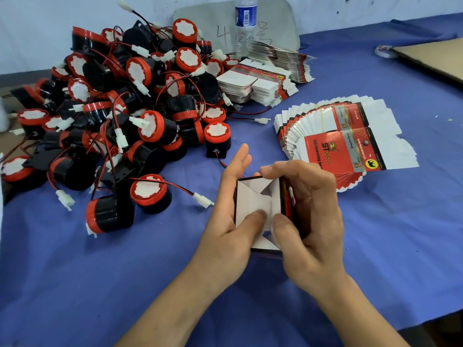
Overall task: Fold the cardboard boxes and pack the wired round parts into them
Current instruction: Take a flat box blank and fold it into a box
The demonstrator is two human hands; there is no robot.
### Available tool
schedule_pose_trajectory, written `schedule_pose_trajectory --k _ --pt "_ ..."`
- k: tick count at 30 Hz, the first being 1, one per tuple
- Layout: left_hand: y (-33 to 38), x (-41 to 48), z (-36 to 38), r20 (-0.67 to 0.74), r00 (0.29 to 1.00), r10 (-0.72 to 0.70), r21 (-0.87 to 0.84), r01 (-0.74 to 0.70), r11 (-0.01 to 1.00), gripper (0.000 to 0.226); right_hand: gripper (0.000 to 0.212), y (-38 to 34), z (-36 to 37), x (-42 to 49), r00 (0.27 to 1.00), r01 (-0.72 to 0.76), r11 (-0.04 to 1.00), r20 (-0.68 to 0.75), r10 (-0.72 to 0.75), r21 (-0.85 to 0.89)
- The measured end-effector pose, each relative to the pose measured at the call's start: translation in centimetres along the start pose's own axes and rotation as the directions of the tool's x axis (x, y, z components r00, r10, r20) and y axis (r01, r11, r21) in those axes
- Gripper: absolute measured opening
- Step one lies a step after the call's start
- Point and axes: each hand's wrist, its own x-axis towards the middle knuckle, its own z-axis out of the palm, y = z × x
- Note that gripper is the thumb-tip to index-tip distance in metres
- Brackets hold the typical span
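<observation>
A small red-and-black cardboard box (253, 196) is held between both hands above the blue table, its white inner flaps facing me and partly folded in. My left hand (229, 219) cups the box's left side, thumb pressing a flap. My right hand (308, 211) grips the right side, thumb on the flaps and fingers curled over the top edge. A large pile of black-and-red wired round parts (120, 116) with white connectors lies at the left. Fanned flat box blanks (345, 141) lie to the right of the pile.
More stacks of flat blanks (260, 81) sit behind the pile, near a water bottle (246, 23). A brown cardboard sheet (436, 56) and a tape roll (385, 51) lie at the far right. The blue cloth (100, 284) covers the table.
</observation>
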Motion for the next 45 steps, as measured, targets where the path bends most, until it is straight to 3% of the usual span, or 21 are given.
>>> schedule_pose_trajectory --k 3,6,9,13,17,22,33,45 --pt "0.2 0.5 -0.2 0.014 0.985 -0.172 -0.162 0.172 0.972 0.08 0.054 0.2 -0.2 -0.2 0.999 0.038 0.999 0.006 -0.038 0.015" --pt "0.0 1.1 -0.6 0.082 0.918 -0.388 -0.351 0.391 0.851 0.079 0.059 0.5 -0.1 -0.5 0.995 0.095 0.995 -0.007 -0.095 0.025" --pt "-0.1 1.3 -0.7 0.174 0.872 -0.457 -0.426 0.485 0.764 0.072 0.057 0.9 -0.3 -0.9 0.996 0.077 0.997 -0.048 -0.075 0.022" --pt "0.1 1.3 -0.9 0.191 0.867 -0.46 -0.51 0.488 0.709 0.062 0.049 1.3 -0.8 -1.1 0.993 -0.036 0.999 -0.109 0.036 0.007" --pt "0.3 1.2 -1.1 0.198 0.881 -0.429 -0.571 0.46 0.68 0.054 0.04 1.2 -0.9 -1.0 0.975 -0.205 0.976 -0.072 0.21 0.075" --pt "0.3 1.2 -0.8 0.155 0.914 -0.375 -0.508 0.399 0.764 0.058 0.05 0.9 -0.8 -0.9 0.942 -0.333 0.931 0.026 0.333 0.149" --pt "0.0 1.2 -1.3 0.198 0.919 -0.342 -0.477 0.395 0.785 0.043 0.039 0.5 -0.6 -0.7 0.957 -0.282 0.94 0.132 0.26 0.191" --pt "0.1 1.2 -1.2 0.288 0.913 -0.288 -0.569 0.405 0.716 0.061 0.038 0.3 -0.7 -0.4 0.956 -0.26 0.938 0.201 0.216 0.228"
